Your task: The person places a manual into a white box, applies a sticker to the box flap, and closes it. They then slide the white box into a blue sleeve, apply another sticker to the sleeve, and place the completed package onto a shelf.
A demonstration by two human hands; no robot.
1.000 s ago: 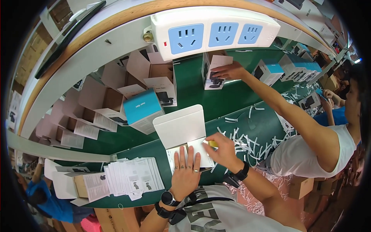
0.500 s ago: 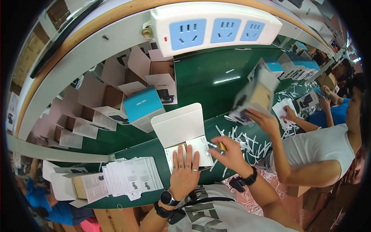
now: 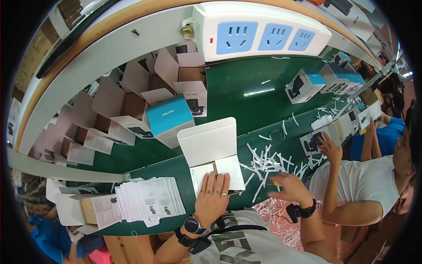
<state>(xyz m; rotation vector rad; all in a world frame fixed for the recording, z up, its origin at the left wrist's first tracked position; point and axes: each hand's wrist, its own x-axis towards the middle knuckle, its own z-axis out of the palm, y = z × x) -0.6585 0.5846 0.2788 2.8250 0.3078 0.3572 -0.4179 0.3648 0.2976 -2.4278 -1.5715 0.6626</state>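
Observation:
A white carton [image 3: 209,143] stands in front of me with its lid flap raised at the back. My left hand [image 3: 212,190] lies on the white panels inside it, fingers stretched out and close together. Off to the carton's right, over the table's front edge, my right hand [image 3: 293,190] is pinched around a small yellow object [image 3: 276,182]; its kind is too blurred to tell. White paper strips [image 3: 266,160] lie scattered between the carton and the co-workers on the right.
Left of the carton are stacked printed leaflets [image 3: 149,200] and another open box [image 3: 72,209]. A closed teal-topped box [image 3: 170,116] stands behind, beside rows of open cartons [image 3: 118,103]. A power strip [image 3: 263,33] hangs overhead. At right, a co-worker's hand [image 3: 330,149] touches a box [image 3: 311,143].
My right hand has moved away from the carton, right and toward me, with the yellow object. My left hand stays on the carton. The co-worker's raised box is now down on the table.

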